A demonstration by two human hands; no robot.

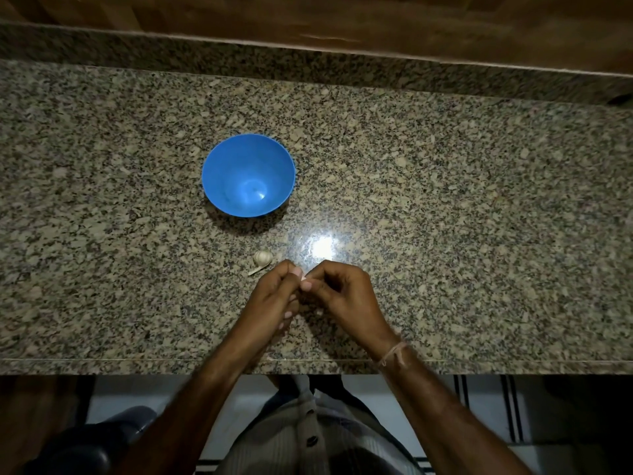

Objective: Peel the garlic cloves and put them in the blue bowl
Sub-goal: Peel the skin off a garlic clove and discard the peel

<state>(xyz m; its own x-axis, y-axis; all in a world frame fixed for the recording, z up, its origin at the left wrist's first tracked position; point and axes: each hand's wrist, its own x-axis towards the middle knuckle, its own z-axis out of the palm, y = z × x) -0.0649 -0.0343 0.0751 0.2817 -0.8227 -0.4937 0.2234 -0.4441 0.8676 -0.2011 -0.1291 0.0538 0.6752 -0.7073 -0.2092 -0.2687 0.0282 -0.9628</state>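
A blue bowl (248,174) stands on the granite counter with nothing visible inside. In front of it lies a small garlic bulb (263,258), with a pale strip of garlic skin (255,271) beside it. Just right of the bulb my left hand (275,293) and my right hand (339,289) meet fingertip to fingertip above the counter. Together they pinch a garlic clove (302,278), of which only a pale sliver shows between the fingers.
The speckled granite counter (445,200) runs the full width, with a raised back ledge and wooden panelling (342,18) behind it. Its front edge (137,366) lies under my forearms. A bright light reflection sits on the counter just beyond my hands.
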